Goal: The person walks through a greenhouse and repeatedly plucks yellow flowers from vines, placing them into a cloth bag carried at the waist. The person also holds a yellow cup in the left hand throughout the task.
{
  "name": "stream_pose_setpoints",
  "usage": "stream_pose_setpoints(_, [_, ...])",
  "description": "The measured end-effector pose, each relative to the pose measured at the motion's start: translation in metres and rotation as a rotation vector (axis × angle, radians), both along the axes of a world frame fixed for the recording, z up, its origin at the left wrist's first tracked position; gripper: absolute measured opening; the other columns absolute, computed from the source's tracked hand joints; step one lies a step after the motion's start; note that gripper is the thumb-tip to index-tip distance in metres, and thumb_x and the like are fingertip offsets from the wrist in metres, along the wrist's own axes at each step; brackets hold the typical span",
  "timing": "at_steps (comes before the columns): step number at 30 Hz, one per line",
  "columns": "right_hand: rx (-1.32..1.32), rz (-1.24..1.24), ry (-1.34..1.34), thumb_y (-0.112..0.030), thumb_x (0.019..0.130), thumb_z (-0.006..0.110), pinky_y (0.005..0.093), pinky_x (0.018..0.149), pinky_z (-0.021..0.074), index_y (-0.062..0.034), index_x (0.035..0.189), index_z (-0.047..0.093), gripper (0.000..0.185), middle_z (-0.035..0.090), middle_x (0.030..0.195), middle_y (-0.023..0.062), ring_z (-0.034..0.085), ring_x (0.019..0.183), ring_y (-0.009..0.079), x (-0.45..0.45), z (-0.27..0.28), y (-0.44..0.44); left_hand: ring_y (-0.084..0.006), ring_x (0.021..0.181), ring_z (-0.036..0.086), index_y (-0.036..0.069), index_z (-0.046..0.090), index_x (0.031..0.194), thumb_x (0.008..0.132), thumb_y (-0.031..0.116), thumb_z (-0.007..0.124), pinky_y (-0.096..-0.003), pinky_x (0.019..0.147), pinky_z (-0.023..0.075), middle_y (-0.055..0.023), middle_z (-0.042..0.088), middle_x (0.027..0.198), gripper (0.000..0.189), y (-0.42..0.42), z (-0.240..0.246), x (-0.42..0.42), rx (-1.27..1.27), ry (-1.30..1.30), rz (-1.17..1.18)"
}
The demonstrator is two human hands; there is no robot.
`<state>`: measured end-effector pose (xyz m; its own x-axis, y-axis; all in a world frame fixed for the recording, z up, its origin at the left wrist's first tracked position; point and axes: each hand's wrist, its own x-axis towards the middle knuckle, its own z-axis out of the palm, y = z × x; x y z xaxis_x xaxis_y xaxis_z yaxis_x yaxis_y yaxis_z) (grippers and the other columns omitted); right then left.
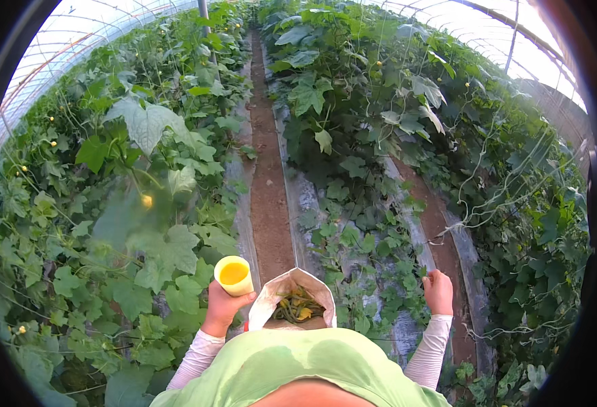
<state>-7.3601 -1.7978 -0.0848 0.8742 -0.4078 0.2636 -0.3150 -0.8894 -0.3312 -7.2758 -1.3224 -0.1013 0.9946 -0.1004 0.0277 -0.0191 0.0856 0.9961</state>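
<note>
My left hand grips a pale yellow cup, tilted so its mouth faces up toward me. Inside is something orange-yellow, either a liquid or the cup's lining; I cannot tell which. At my waist hangs an open whitish bag, just right of the cup. Thin green stalks or young fruits and withered yellow flowers lie in it. Out to the right, my right hand has its fingers curled closed above the ground beside the vines. No object shows in its fingers.
Leafy climbing vines with small yellow flowers stand close on my left. More vines rise ahead and right. A bare soil path runs between plastic mulch strips. Loose pale tendrils hang at right. A post stands ahead.
</note>
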Motion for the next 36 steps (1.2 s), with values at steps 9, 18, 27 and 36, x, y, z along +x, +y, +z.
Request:
stream_pose_setpoints(9, [0.234, 0.453, -0.039, -0.015, 0.080, 0.066, 0.0413, 0.070, 0.0489, 0.0003, 0.094, 0.061, 0.021, 0.064, 0.086, 0.0173, 0.062, 0.079, 0.0347, 0.318, 0.050, 0.103, -0.0199, 0.100, 0.059, 0.003, 0.050, 0.118, 0.058, -0.005, 0.081, -0.0340, 0.083, 0.0515, -0.0106, 0.060, 0.112, 0.068, 0.005, 0.047, 0.188, -0.028, 0.051, 0.056])
stream_pose_setpoints(18, [0.324, 0.490, -0.145, -0.011, 0.080, 0.064, 0.0385, 0.069, 0.0502, 0.0022, 0.093, 0.063, 0.018, 0.066, 0.084, 0.0168, 0.064, 0.077, 0.0328, 0.540, 0.051, 0.134, -0.0165, 0.093, 0.061, -0.001, 0.057, 0.112, 0.060, -0.005, 0.080, -0.0302, 0.080, 0.0501, -0.0094, 0.063, 0.106, 0.057, 0.023, 0.020, 0.423, -0.073, -0.074, 0.091])
stream_pose_setpoints(27, [0.403, 0.166, -0.345, -0.008, 0.085, 0.063, 0.0278, 0.061, 0.0486, 0.0030, 0.096, 0.063, 0.015, 0.065, 0.076, 0.0125, 0.062, 0.066, 0.0169, 0.686, 0.098, 0.108, -0.0181, 0.096, 0.059, -0.001, 0.053, 0.116, 0.061, -0.007, 0.078, -0.0314, 0.081, 0.0499, -0.0106, 0.060, 0.113, 0.061, 0.038, 0.029, 0.652, -0.133, -0.033, 0.033])
stream_pose_setpoints(36, [0.986, 0.305, -0.846, -0.013, 0.096, 0.051, 0.0293, 0.075, 0.0560, 0.0042, 0.114, 0.059, 0.026, 0.065, 0.104, 0.0131, 0.065, 0.090, 0.0179, 0.880, 0.176, 0.056, -0.0190, 0.096, 0.059, 0.000, 0.052, 0.117, 0.060, -0.006, 0.078, -0.0333, 0.085, 0.0489, -0.0106, 0.060, 0.113, 0.063, 0.002, 0.026, 0.800, -0.171, 0.013, -0.057])
